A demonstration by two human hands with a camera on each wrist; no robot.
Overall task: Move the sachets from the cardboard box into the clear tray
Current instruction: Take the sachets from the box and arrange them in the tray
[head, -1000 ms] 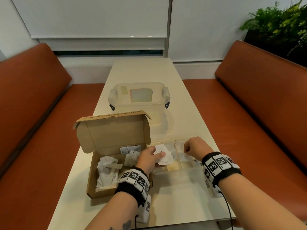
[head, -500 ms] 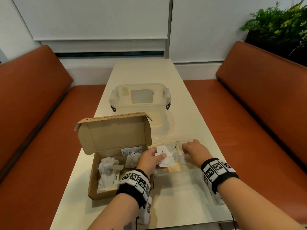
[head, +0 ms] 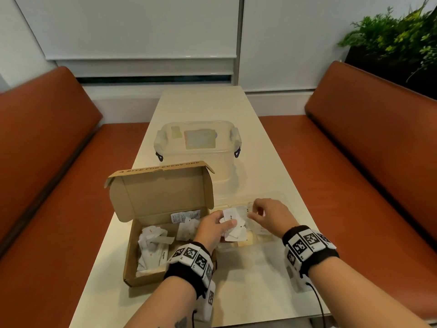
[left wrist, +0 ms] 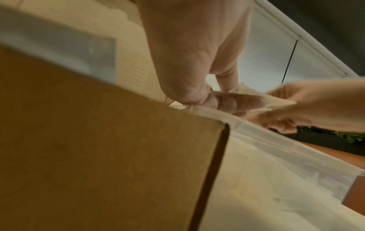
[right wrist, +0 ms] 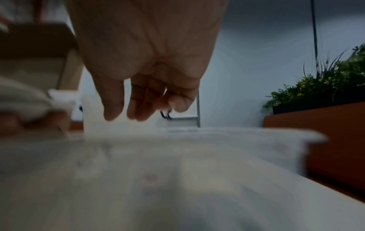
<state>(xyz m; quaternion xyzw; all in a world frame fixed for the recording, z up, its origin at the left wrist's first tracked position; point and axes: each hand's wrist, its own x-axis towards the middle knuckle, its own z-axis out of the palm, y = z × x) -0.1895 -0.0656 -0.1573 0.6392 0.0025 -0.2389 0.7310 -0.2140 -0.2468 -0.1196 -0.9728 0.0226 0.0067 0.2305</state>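
An open cardboard box sits at the table's left with several white sachets lying inside. My left hand grips a small bunch of white sachets over the left end of the clear tray. My right hand hovers over the tray just right of that bunch, fingers loosely curled and holding nothing. In the left wrist view the held sachets stick out toward the right hand, above the tray rim. The right wrist view is blurred and shows my right hand with nothing in it.
A clear lidded plastic container stands behind the box and tray. The box lid stands upright at the back of the box. Orange bench seats flank the narrow table, and a plant sits at the far right.
My right hand has shifted slightly left toward the sachets in my left hand, and its fingers have loosened. The left hand keeps its grip in almost the same place.
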